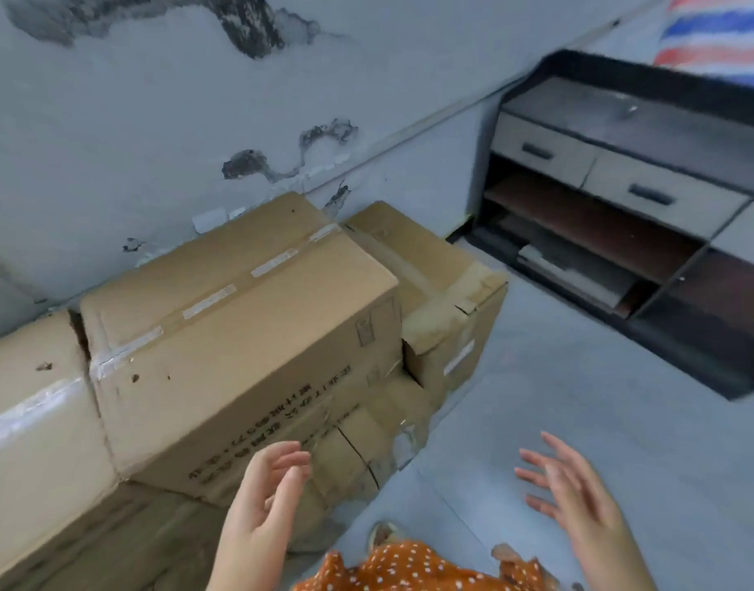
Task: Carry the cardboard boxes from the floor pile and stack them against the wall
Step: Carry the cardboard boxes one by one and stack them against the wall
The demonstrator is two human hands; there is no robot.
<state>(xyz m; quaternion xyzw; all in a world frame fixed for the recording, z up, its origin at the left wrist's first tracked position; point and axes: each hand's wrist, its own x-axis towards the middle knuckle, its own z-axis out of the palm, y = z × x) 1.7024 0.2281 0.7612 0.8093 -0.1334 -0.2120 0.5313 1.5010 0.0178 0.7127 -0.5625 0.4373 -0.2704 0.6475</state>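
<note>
A brown cardboard box (238,334) with a taped top seam, scuffed corners and black print on its front sits on a stack against the peeling wall (153,134). Another taped box (29,411) is just beside it, and a crumpled one (443,292) stands on its other side. The left hand (260,501) hovers by its lower front edge, fingers loosely curved and apart, holding nothing. The right hand (571,492) is spread over the grey floor (579,398), empty. A dark shelf unit (622,198) stands in the corner.

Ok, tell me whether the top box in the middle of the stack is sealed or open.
Sealed. The top box has its flaps shut flat, with tape running along the centre seam. Neither hand touches it.
</note>
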